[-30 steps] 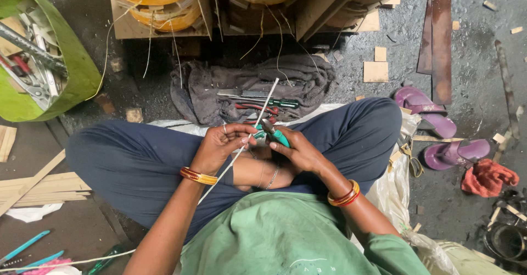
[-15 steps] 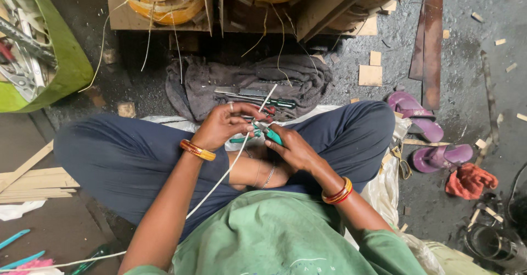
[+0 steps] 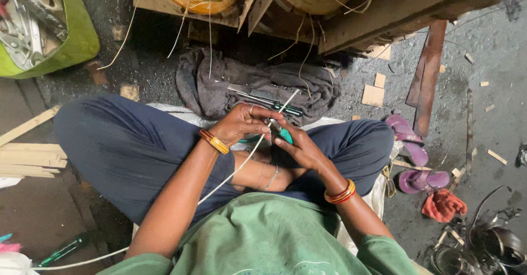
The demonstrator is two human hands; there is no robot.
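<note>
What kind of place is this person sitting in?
Probably a small, informal floor-level workshop. The person sits cross-legged on a gritty dark floor strewn with wood offcuts, hand tools lie on a grey cloth, and a green bag holds metal scrap.

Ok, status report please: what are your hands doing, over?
Left hand pinching the white cord. Right hand gripping a teal-handled tool at the cord. Grey cloth with tools ahead, not in the way.
</note>
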